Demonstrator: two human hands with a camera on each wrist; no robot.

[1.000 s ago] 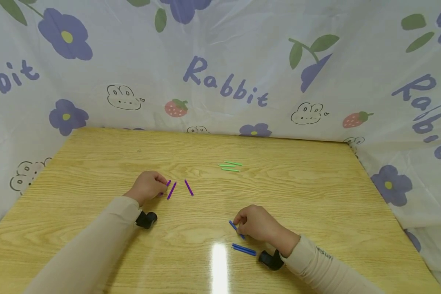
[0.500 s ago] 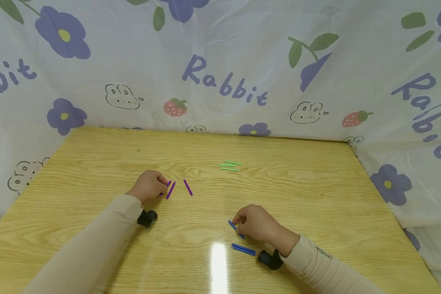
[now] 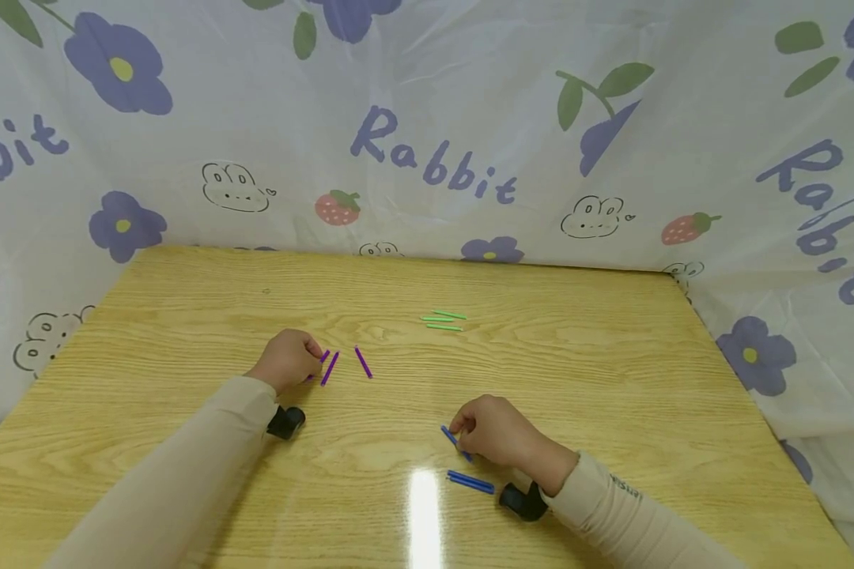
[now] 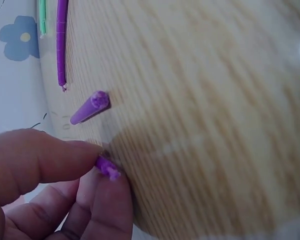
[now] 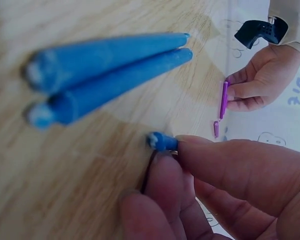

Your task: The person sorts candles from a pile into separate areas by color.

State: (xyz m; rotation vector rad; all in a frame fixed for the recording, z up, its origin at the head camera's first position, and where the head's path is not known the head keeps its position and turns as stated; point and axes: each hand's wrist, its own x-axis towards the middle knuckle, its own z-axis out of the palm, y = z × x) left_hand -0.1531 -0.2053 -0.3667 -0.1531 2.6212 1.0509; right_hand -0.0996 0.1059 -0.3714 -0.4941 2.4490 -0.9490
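My left hand point(image 3: 285, 361) pinches a thin purple stick point(image 4: 108, 169) between thumb and fingers, low over the wooden table. The stick's ragged end pokes out past the fingertips; the rest is mostly hidden. Right beside it lies a second purple stick point(image 3: 330, 369), and a third purple stick point(image 3: 364, 362) slants the other way farther right. Nearer the front, my right hand point(image 3: 491, 429) holds a blue stick point(image 5: 162, 142) between thumb and finger, its pale end showing. Two more blue sticks point(image 3: 470, 481) lie side by side just in front of that hand.
Several green sticks point(image 3: 444, 327) lie in a loose group farther back on the wooden table point(image 3: 583, 340). A white cloth point(image 3: 441, 95) printed with flowers and rabbits hangs behind the table and along its sides. Black cameras point(image 3: 523, 502) are worn at both wrists.
The head view has shifted very slightly. Both hands stay in place, still pinching the purple and the blue stick.
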